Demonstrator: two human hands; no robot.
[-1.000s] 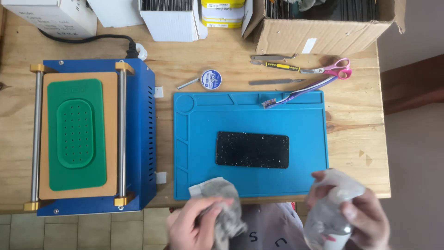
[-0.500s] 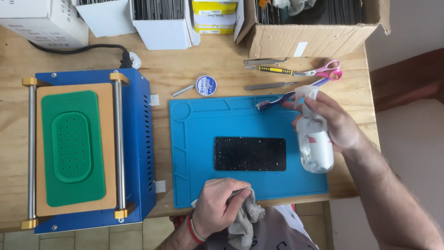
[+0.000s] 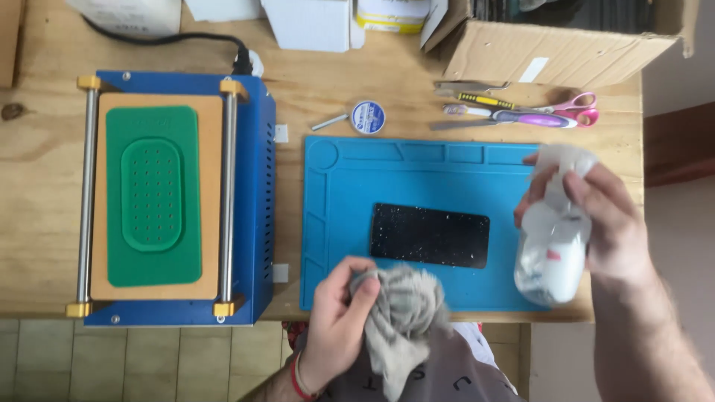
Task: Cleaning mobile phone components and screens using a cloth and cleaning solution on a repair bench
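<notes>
Black speckled glass panel lies mid-frame on the blue mat. The right hand, clamped round a white spray bottle, has dropped lower at the right, nozzle toward the panel. Left hand, bottom centre, stays bunched around the grey cloth.

One phone screen, one cloth, one spray bottle (two hands, both full)

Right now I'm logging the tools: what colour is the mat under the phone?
Blue mat, seen clearly in the head view.
</notes>
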